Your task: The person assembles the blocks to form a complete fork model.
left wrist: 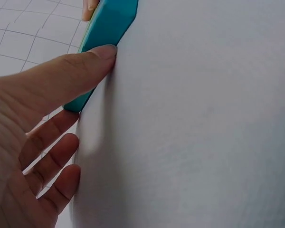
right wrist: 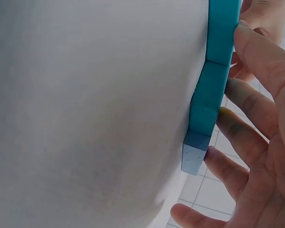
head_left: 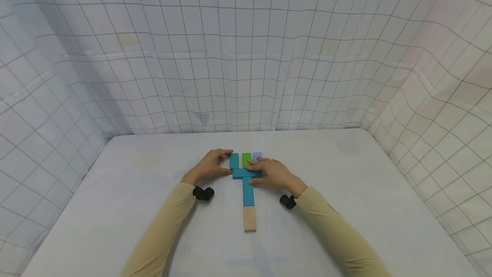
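My left hand (head_left: 209,165) curls round an upright teal block (head_left: 234,161), index finger at its far end and thumb near its lower end. That thumb lies on the teal side in the left wrist view. Just below, a blue block (head_left: 239,174) lies crosswise. My right hand (head_left: 274,172) spreads over its right part, fingers extended, with fingertips on the tops of the green block (head_left: 246,158) and the crosswise block. A light blue block (head_left: 257,155) is partly hidden under those fingers. In the right wrist view, the fingertips touch the row's upper edge.
Another blue block (head_left: 248,191) runs toward me from the crosswise one, and a bare wood block (head_left: 250,219) continues that line. All lie flat on a white table (head_left: 115,208). Grid-patterned white curtains (head_left: 246,72) stand behind and at both sides.
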`<state>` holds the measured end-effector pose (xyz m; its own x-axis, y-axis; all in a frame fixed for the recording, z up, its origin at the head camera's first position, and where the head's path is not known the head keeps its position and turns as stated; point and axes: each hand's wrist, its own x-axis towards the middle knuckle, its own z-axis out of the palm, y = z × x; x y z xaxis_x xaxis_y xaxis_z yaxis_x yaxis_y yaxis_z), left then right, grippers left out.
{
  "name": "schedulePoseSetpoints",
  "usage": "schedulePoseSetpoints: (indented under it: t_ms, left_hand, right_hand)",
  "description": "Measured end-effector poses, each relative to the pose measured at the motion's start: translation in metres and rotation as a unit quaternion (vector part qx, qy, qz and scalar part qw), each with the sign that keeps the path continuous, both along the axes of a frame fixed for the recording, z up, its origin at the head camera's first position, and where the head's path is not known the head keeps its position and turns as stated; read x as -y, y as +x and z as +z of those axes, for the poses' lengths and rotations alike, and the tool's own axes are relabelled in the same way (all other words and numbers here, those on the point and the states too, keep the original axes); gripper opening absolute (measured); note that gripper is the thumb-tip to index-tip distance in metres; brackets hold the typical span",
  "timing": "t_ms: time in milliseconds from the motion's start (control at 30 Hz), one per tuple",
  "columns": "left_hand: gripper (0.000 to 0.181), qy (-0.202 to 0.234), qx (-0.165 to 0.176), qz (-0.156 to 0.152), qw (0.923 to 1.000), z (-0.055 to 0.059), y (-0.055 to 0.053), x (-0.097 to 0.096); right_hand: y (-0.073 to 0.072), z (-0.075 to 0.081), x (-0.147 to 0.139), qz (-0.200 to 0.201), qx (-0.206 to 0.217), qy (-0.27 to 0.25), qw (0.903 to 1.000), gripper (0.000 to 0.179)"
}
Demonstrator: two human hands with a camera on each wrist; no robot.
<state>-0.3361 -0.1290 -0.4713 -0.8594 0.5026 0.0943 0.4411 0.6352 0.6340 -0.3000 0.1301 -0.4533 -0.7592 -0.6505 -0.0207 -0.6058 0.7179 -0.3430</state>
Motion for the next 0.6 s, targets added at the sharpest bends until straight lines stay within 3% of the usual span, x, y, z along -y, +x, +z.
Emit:
schedulePoseSetpoints:
  t_ms: [600]
  left_hand:
    - [0.073, -0.020, 0.027, 0.001, 0.9994, 0.0031, 0.0073, -0.0013]
  right_hand:
    - [-0.0019, 0.0030, -0.0011, 0.006, -0.026, 0.030, 0.9992, 0.059]
